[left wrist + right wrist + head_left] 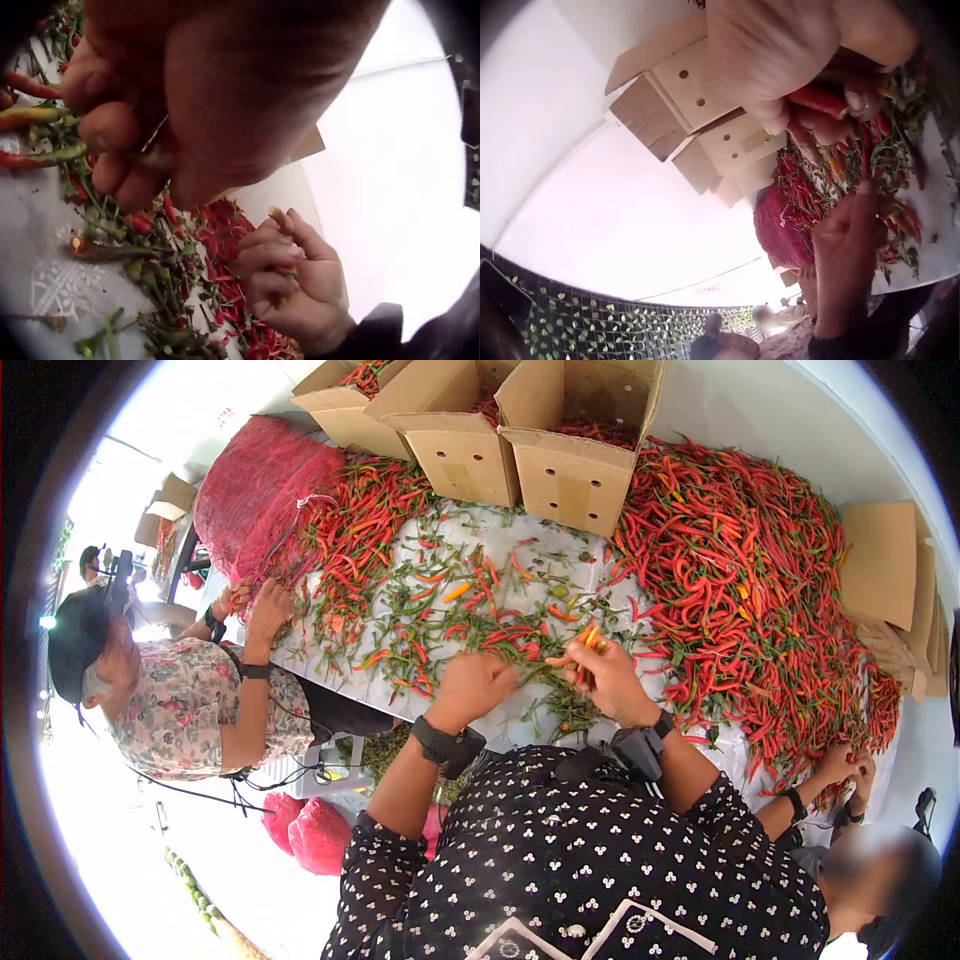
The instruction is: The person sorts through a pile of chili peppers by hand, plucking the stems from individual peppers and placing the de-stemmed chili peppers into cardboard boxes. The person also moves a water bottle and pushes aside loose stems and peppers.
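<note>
My right hand [612, 685] grips a small bunch of orange and red chili peppers [590, 638] over the table's near edge. In the right wrist view a red chili pepper [821, 100] shows under its curled fingers. The cut-looking end of one chili pepper [280, 217] pokes up past the thumb in the left wrist view. My left hand [470, 690] hovers a little to the left, fingers curled in and blurred at the tips; I cannot tell whether a stem is pinched there. Below both hands lie loose green stems [570, 710] and scattered chili peppers.
A large heap of red chilies [740, 560] covers the table's right side. Cardboard boxes [565, 480] of chilies stand at the back, beside a red mesh sack [260, 490]. One person [200, 700] works at the left; another person's hands [845, 765] reach in at the right.
</note>
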The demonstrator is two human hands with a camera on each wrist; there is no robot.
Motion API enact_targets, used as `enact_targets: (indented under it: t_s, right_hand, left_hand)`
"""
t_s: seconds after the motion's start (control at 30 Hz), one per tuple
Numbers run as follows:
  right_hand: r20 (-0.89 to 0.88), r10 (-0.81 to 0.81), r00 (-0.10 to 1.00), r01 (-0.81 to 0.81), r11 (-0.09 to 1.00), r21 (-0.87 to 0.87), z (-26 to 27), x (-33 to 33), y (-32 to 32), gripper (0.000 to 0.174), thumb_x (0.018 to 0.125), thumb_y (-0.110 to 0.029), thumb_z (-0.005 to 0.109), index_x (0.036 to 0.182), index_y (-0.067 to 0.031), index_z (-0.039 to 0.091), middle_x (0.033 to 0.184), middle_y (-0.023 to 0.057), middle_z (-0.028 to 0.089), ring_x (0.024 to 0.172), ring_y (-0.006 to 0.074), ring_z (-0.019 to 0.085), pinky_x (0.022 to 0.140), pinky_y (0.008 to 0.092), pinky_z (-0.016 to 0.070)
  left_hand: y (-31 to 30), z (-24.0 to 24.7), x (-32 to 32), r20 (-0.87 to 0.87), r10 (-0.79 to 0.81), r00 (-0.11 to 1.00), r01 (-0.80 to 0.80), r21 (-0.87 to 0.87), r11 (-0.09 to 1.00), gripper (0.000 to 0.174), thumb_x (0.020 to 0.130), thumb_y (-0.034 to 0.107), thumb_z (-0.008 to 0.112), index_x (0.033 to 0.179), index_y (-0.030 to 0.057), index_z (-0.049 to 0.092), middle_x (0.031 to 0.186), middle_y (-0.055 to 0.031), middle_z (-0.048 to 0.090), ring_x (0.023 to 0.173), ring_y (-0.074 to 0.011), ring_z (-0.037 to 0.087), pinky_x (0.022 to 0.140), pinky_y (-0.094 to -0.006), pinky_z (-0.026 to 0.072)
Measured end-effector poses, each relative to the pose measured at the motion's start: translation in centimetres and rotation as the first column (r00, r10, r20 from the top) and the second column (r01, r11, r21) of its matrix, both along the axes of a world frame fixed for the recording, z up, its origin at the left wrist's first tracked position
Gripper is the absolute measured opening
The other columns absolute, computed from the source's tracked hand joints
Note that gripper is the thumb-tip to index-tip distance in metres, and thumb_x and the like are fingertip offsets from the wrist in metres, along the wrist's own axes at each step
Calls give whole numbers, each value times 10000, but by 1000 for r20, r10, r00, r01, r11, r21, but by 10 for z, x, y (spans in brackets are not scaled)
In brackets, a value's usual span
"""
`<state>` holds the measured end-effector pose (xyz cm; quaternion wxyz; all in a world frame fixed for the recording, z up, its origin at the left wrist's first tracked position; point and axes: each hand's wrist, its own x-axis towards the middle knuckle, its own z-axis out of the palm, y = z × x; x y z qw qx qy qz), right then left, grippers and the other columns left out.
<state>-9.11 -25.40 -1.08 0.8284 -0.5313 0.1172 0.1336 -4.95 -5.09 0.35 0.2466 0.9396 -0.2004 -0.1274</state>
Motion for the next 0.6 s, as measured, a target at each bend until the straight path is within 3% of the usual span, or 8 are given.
enact_targets:
  t_s: [0.07, 0.3, 0.37, 0.4, 0.47, 0.5, 0.57, 0.6]
  right_hand:
    - [-109, -24, 994, 41, 987, 158, -1, 2, -8, 206, 871, -244, 516, 792, -54, 535, 668, 42, 555, 551, 65, 478, 453, 196, 352]
    - [-155, 86, 984, -39, 959, 280, -26, -6, -8, 182, 874, -212, 498, 799, -48, 520, 671, 52, 552, 555, 99, 491, 440, 213, 356]
    - [-200, 99, 975, -42, 962, 271, -21, -9, -8, 149, 873, -183, 494, 811, -50, 521, 673, 46, 548, 548, 96, 486, 438, 216, 361]
    - [-201, 100, 974, -42, 961, 272, -20, -10, -8, 149, 873, -183, 494, 811, -50, 521, 673, 46, 548, 548, 96, 486, 438, 216, 361]
    - [-227, 86, 970, -17, 957, 290, -18, -10, -10, 121, 869, -160, 495, 821, -53, 523, 682, 41, 552, 541, 86, 485, 436, 214, 365]
    - [-225, 88, 970, -19, 956, 292, -21, -10, -11, 121, 869, -160, 495, 821, -53, 523, 682, 41, 552, 541, 86, 485, 436, 214, 365]
    - [-180, 124, 976, -61, 945, 320, -27, -9, -13, 89, 856, -154, 505, 872, -69, 526, 738, 42, 546, 572, 91, 494, 426, 209, 359]
    - [-180, 126, 976, -62, 944, 324, -26, -9, -12, 89, 856, -154, 505, 872, -69, 526, 738, 42, 546, 572, 91, 494, 426, 209, 359]
  left_hand:
    - [3, -2, -4, 71, -168, 983, 165, 49, 985, 170, 713, 209, 583, 663, 47, 579, 707, -147, 583, 672, -314, 575, 606, -419, 461]
    - [-12, -32, -6, 142, -189, 972, 179, 76, 981, 173, 691, 178, 623, 783, 33, 602, 799, -150, 594, 747, -325, 576, 644, -408, 463]
    - [-8, -37, 3, 84, -57, 995, 80, -294, 952, 169, 720, 158, 604, 806, 13, 594, 737, -103, 596, 658, -260, 575, 594, -371, 453]
    - [-7, -31, 7, 82, -57, 995, 79, -294, 953, 169, 720, 158, 604, 806, 13, 594, 737, -103, 596, 658, -260, 575, 594, -371, 453]
    - [0, -16, 15, -416, 152, 896, -353, -463, 813, 174, 741, 134, 596, 842, -6, 571, 678, -33, 573, 605, -163, 540, 570, -317, 442]
    - [4, -8, 17, -414, 155, 897, -354, -461, 814, 174, 741, 134, 596, 842, -6, 571, 678, -33, 573, 605, -163, 540, 570, -317, 442]
    - [14, 5, 22, -621, 193, 759, -572, -496, 653, 181, 756, 110, 597, 881, -13, 554, 644, 13, 535, 599, -105, 498, 556, -288, 432]
    - [20, 4, 25, -609, 188, 770, -558, -503, 660, 172, 743, 63, 585, 902, 7, 556, 665, -42, 569, 596, -144, 534, 558, -299, 436]
